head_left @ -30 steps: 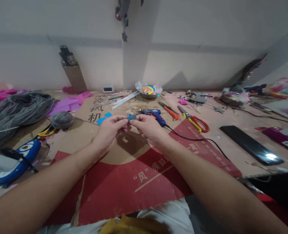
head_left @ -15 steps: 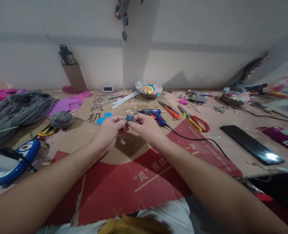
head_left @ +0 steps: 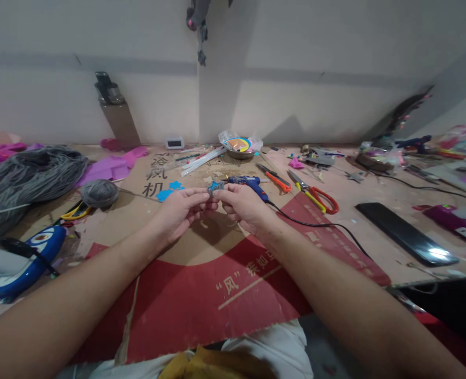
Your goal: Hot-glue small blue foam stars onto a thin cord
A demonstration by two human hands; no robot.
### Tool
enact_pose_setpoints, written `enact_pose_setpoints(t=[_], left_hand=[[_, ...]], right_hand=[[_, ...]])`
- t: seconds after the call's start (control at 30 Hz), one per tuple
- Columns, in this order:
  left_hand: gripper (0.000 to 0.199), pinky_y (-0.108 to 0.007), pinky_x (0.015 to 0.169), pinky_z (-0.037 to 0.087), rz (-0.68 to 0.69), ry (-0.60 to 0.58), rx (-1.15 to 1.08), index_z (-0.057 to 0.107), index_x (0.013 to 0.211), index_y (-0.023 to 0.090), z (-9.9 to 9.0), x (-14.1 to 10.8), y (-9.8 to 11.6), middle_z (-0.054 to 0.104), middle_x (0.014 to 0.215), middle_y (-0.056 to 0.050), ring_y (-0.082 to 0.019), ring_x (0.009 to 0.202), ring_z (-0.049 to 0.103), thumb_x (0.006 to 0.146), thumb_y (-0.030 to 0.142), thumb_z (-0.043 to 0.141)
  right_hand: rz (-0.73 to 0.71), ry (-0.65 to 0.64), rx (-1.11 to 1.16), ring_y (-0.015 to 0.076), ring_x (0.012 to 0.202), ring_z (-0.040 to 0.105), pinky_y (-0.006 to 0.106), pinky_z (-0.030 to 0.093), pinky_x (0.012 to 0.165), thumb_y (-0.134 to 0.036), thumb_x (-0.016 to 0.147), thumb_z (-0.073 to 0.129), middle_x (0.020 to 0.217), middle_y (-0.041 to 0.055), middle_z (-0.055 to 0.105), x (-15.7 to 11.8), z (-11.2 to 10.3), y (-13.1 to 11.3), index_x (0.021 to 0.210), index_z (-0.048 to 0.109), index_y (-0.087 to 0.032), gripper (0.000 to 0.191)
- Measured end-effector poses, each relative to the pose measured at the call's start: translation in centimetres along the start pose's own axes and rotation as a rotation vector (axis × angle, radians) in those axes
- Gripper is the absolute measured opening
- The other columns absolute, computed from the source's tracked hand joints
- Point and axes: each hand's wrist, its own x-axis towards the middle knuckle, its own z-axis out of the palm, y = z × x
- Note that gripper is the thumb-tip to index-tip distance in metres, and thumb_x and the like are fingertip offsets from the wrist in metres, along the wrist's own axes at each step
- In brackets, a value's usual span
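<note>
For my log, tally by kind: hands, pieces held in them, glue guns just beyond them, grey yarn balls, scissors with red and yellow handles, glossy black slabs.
Hands (left hand, right hand): 2
Held small blue-and-grey piece: 1
Blue glue gun: 1
Grey yarn ball: 1
Red-and-yellow-handled scissors: 1
Glossy black slab: 1
Total: 7

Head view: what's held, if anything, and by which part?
Small blue-and-gray piece, pinched at its edges by left hand and right hand.
</note>
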Motion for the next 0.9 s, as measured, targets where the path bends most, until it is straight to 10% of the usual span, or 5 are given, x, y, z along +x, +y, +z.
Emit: enact_pose_setpoints(t=[0.4,0.9], left_hand=[[0.012,-0.019,0.045,0.039,0.072,0.071,0.053,0.057,0.055,0.014,0.0,0.1,-0.3,0.053,0.053,0.001,-0.007,0.048,0.049,0.065,0.011,0.061],[0.010,-0.022,0.058,0.048,0.021,-0.028,0.004,0.067,0.072,0.013,-0.3,0.2,0.0,0.064,0.066,-0.003,-0.011,0.060,0.058,0.072,0.023,0.069]], right_hand=[[-0.236,0.016,-0.275,0.0047,0.042,0.028,0.021,0.020,0.042,-0.033,0.071,0.062,0.050,-0.0091,0.037,0.2,0.6,1.4,0.063,0.044,-0.020,0.024],[-0.050,-0.024,-0.021,0.0036,0.036,0.018,0.021,0.009,0.036,-0.032,0.071,0.063,0.044,-0.0120,0.028,0.0,0.5,0.6,0.065,0.037,-0.022,0.028]])
